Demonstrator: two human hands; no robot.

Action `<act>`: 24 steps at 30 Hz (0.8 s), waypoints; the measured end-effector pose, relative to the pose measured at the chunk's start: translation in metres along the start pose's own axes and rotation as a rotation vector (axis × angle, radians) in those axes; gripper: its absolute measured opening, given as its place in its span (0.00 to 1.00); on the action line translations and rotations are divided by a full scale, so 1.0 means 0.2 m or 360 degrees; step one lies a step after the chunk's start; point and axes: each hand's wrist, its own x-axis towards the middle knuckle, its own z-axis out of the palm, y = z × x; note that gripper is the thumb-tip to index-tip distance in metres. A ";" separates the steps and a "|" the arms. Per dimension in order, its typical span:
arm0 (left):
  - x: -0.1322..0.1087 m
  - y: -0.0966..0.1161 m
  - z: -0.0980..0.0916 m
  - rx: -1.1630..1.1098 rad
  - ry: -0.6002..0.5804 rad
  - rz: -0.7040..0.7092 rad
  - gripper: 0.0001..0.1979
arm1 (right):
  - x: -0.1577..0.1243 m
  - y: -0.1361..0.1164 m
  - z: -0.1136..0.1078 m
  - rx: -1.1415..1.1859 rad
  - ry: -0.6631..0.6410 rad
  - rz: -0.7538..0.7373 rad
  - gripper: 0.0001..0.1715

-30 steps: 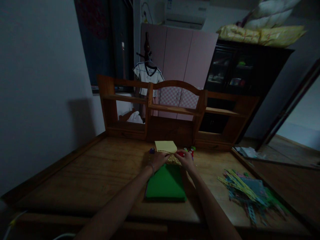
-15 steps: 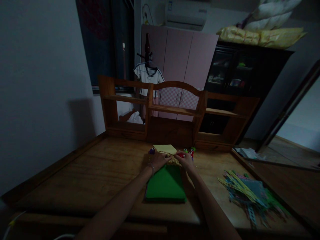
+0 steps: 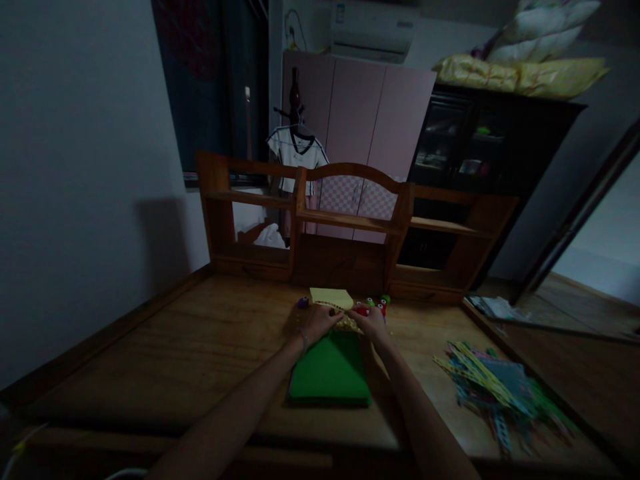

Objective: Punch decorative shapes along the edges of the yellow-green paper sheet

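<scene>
Two bare hands work close together over the far half of the table (image 3: pixel 215 333), the left hand (image 3: pixel 319 323) and the right hand (image 3: pixel 371 323) with fingertips pinching the near side of a yellow sheet (image 3: pixel 331 297) around its right corner. The sheet's long axis runs left to right, roughly along the table's far edge, its notched long side (small, dark teeth) turned toward the near edge. Between the forearms lies a green pad (image 3: pixel 330 373), and near the table's right edge sits a pile of strips (image 3: pixel 493 380).
</scene>
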 end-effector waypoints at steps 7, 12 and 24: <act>0.03 -0.02 -0.02 0.0102 0.0080 -0.0026 0.10 | 0.01 0.01 0.00 0.0165 -0.0019 0.0134 0.21; 0.03 -0.04 -0.02 0.0046 0.0145 0.0323 0.10 | 0.01 -0.02 -0.02 0.0416 -0.0037 0.0301 0.22; 0.08 -0.02 -0.05 -0.1311 -0.0009 0.0014 0.20 | 0.01 -0.02 -0.01 0.0410 -0.0092 0.0195 0.20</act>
